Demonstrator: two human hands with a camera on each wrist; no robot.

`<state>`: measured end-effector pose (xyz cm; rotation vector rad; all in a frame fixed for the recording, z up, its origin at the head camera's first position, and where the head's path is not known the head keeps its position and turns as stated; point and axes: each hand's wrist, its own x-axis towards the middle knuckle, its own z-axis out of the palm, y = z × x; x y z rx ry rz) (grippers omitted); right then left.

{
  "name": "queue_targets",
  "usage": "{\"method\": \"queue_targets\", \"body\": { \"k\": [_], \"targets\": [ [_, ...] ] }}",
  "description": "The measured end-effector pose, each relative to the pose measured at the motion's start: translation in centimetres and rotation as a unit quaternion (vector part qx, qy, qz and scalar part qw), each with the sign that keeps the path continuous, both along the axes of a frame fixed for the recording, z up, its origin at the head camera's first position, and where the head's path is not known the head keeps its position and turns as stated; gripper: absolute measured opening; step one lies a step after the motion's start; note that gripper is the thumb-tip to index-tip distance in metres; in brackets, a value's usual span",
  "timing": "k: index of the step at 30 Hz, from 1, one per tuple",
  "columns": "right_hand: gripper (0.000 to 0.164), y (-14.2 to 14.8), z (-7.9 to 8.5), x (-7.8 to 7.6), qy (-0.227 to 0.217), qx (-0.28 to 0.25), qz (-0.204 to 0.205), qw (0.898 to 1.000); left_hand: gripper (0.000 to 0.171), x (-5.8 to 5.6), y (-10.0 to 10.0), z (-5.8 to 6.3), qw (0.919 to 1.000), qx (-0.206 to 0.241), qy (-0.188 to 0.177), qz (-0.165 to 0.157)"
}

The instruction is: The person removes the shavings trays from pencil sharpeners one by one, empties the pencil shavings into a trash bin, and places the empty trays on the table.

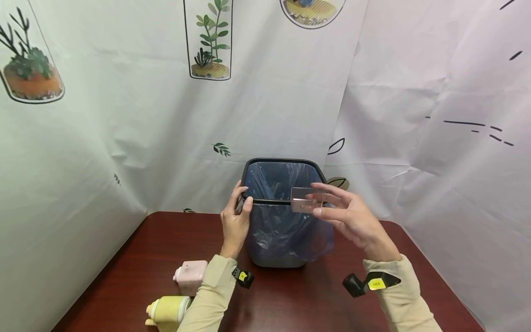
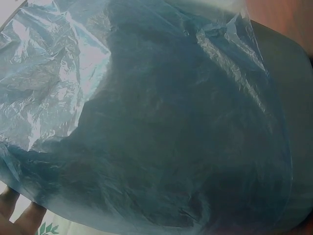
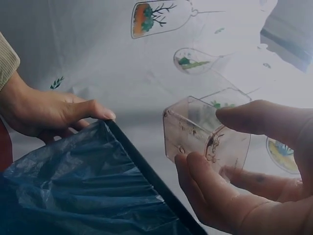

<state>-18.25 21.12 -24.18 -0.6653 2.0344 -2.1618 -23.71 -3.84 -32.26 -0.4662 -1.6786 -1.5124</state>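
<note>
A trash bin (image 1: 277, 265) with a dark rim and a blue plastic liner bag (image 1: 282, 230) stands upright on the table. My left hand (image 1: 237, 223) grips the left side of its rim, with the thumb in front. In the right wrist view, that thumb (image 3: 93, 108) lies at the rim's corner. Held between the thumb and fingers of my right hand (image 1: 352, 216) is a small clear plastic box (image 3: 205, 132), above the bin's front right edge. Dark specks or residue mark the box's walls. The liner fills most of the left wrist view, where only fingertips (image 2: 30, 215) show.
On the dark red table (image 1: 166, 240), a pink squarish container (image 1: 192, 276) lies left of my left forearm. Nearer me is a yellow container (image 1: 169, 309), partly hidden by the sleeve. White printed cloth (image 1: 269, 110) hangs close behind the bin and along both sides.
</note>
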Motion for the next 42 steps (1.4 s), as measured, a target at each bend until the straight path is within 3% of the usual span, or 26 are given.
{"method": "queue_targets", "body": {
  "k": [9, 29, 42],
  "targets": [
    [0.057, 0.4, -1.6, 0.2, 0.023, -0.012, 0.036, 0.999, 0.029, -0.1, 0.0, 0.0, 1.0000, -0.001, 0.001, -0.006],
    [0.057, -0.6, -3.6, 0.7, 0.021, -0.026, 0.082, 0.996, 0.028, 0.1, 0.1, 0.1, 1.0000, 0.001, 0.002, 0.001],
    [0.061, -1.1, -5.8, 1.5, 0.004, -0.026, 0.072, 0.997, 0.028, 0.1, 0.1, -0.1, 1.0000, 0.002, -0.002, 0.006]
  ]
}}
